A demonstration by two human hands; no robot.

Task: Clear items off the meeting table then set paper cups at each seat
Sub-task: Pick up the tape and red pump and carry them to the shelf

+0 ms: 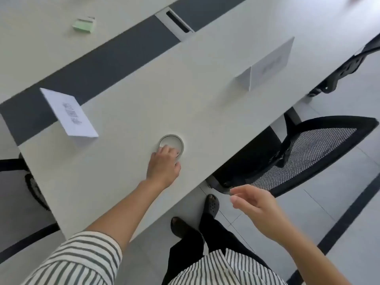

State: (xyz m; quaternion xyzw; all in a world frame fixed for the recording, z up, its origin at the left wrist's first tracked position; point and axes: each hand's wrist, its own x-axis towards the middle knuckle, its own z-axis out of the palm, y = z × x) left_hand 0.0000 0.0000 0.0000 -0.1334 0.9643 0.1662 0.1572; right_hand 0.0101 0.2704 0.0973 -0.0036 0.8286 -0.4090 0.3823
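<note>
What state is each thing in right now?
White round paper cup: upright on table, looks empty.
Left hand: grips cup's near side.
Right hand: open, empty, off the table.
Near white folded paper name card: standing tented.
Far white folded paper name card: standing tented.
Black mesh office chair: partly under table.

Left arm extended, right arm bent
Left hand (163, 167) grips the paper cup (171, 141) at its rim — right hand (253, 200) hangs loosely curled.
</note>
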